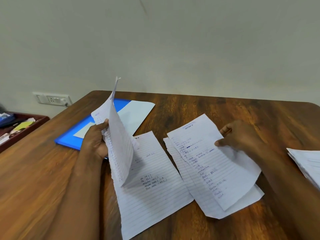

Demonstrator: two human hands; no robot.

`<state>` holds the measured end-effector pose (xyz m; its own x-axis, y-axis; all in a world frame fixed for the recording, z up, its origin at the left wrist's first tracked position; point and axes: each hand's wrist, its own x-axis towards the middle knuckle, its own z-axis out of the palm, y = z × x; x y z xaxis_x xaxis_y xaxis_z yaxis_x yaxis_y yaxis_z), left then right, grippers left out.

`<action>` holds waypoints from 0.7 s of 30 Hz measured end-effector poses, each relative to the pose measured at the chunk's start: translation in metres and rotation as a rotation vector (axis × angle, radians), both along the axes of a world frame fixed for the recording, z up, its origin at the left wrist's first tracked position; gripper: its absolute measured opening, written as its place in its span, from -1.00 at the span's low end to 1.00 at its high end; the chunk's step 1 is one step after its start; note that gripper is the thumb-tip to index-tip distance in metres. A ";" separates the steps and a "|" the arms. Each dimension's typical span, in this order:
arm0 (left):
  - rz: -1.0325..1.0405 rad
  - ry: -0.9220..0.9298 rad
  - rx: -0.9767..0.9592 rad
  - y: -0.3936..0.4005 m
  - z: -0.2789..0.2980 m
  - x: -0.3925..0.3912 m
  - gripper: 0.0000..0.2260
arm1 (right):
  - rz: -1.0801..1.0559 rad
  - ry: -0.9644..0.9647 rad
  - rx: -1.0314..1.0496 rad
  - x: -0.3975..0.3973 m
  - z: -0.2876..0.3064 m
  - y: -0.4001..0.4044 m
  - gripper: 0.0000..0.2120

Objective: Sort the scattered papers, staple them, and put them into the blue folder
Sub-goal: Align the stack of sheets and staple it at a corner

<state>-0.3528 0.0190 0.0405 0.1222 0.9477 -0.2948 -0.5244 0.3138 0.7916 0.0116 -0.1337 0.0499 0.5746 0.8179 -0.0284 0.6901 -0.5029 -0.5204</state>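
Left hand [97, 141]: fingers and thumb curled round a lifted sheaf of lined sheets [117, 135], held up on edge above the table [225, 111]
Right hand [240, 135]: thumb and fingers pinch the right edge of the top page [213, 163] of a small pile
Flat page [152, 184]: lies between the two hands, handwriting up
Blue folder [69, 139]: behind the left hand, a white sheet [136, 113] lying partly on it
More papers [306, 161]: far right edge
Tray [20, 125]: at left, holding odds and ends

Left hand [96, 141] raised on a bent wrist, thumb and curled fingers pinching upright ruled sheets [117, 141]. Right hand [240, 135] low, thumb and forefinger pinching a written page [213, 163].
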 end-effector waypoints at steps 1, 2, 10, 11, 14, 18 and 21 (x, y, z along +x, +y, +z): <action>-0.001 0.005 -0.004 0.000 0.000 0.001 -0.94 | -0.029 -0.014 0.010 0.006 0.001 -0.001 -0.75; -0.005 0.001 -0.012 0.001 -0.001 0.001 -0.93 | -0.057 -0.029 0.025 0.012 0.002 -0.002 -0.75; -0.014 -0.020 -0.037 0.008 -0.008 -0.001 -0.90 | -0.155 -0.330 0.006 0.016 0.003 -0.008 -0.58; -0.016 -0.017 -0.035 0.010 -0.010 -0.002 -0.90 | -0.147 -0.419 0.012 0.008 0.003 -0.008 -0.59; -0.027 -0.003 -0.037 0.011 -0.009 -0.004 -0.83 | -0.036 -0.456 0.055 -0.045 0.010 -0.011 -0.43; -0.044 0.043 -0.027 0.013 -0.010 -0.013 -0.73 | 0.213 -0.267 0.041 -0.112 0.007 -0.006 -0.44; -0.105 0.114 -0.032 0.013 -0.010 -0.020 -0.71 | 0.321 -0.125 0.036 -0.141 0.001 0.017 -0.46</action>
<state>-0.3730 0.0321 0.0300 0.1840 0.9213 -0.3425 -0.3945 0.3883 0.8328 -0.1298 -0.1163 0.0504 0.2853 0.9566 0.0587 0.8698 -0.2327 -0.4351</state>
